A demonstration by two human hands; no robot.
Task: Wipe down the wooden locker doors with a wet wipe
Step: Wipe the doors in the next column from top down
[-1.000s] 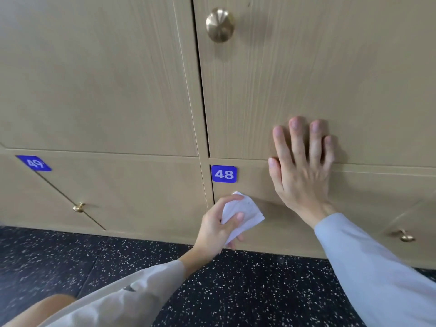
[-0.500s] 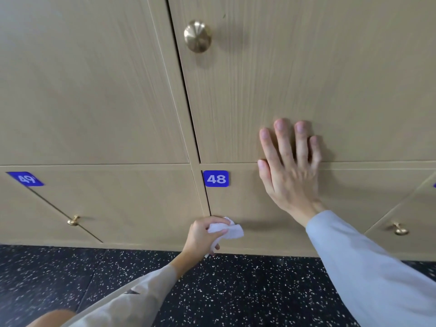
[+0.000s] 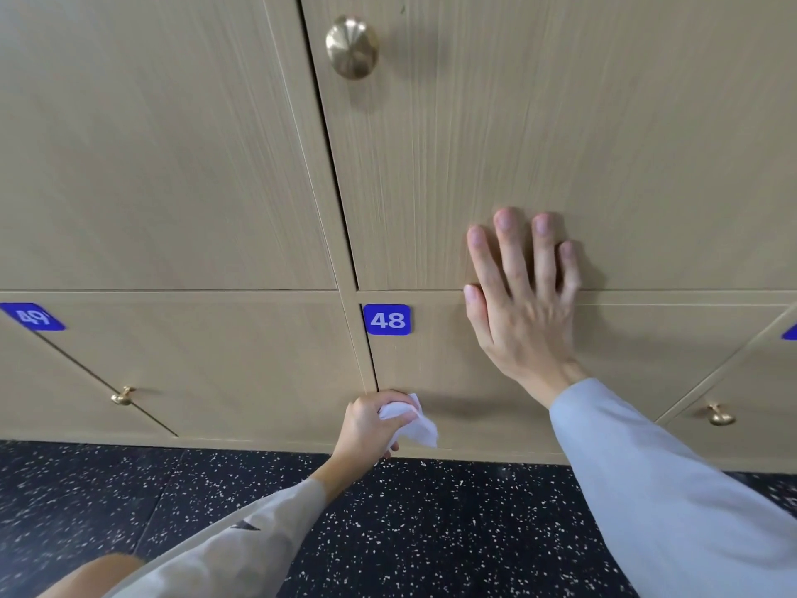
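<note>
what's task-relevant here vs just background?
In the job:
crumpled white wet wipe, gripped by left hand
light wooden locker door 48
right hand, flat on the doors

Background:
round brass knob
blue number plate 49
black speckled floor

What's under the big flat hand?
The right hand lies flat over the seam between the upper door and door 48. Only wood shows around it; whatever lies beneath the palm is covered.

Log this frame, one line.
left hand: grips wet wipe, low on door 48 | right hand: flat, braced on doors
</note>
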